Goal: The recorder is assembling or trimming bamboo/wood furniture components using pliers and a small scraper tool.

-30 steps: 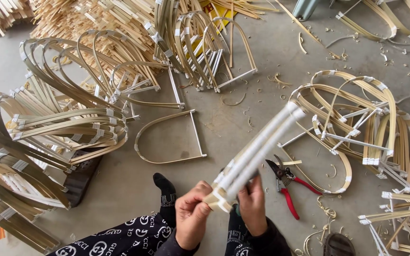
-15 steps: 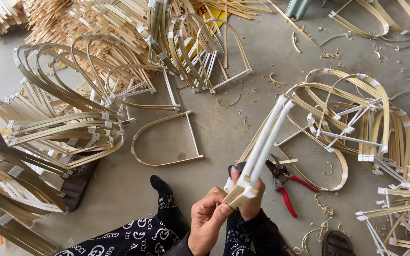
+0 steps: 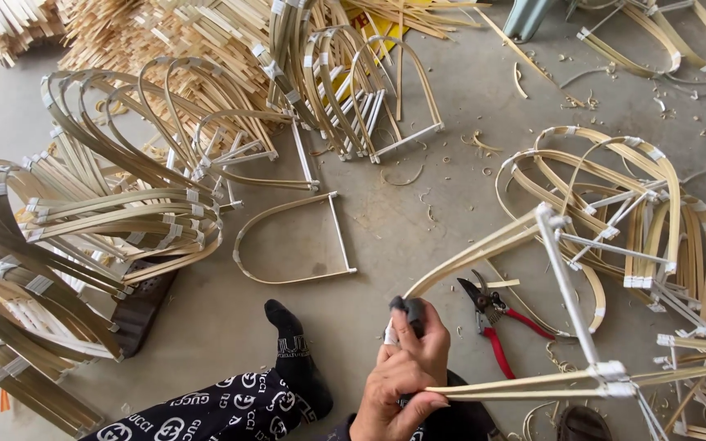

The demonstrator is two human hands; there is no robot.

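Observation:
My left hand (image 3: 406,371) is closed on the bent end of a bamboo arch frame (image 3: 569,286). The frame's two pale strips spread out to the right, joined by a white crossbar taped at both corners. The upper strip ends at a dark-capped, white-taped fingertip (image 3: 402,314). The lower strip runs into the curled fingers. My right hand is hidden behind the left, so its grip cannot be made out. Red-handled shears (image 3: 496,322) lie on the floor just right of the hands, under the frame.
A single finished arch (image 3: 288,245) lies on the concrete floor ahead. Stacks of arches stand at left (image 3: 83,237), top centre (image 3: 353,90) and right (image 3: 655,204). Loose bamboo strips (image 3: 165,33) are heaped at the back. My black-socked foot (image 3: 288,339) stretches forward.
The frame was held as a narrow bundle pointing up and right. Now its two strips are spread wide apart, with the crossbar swung out to the right.

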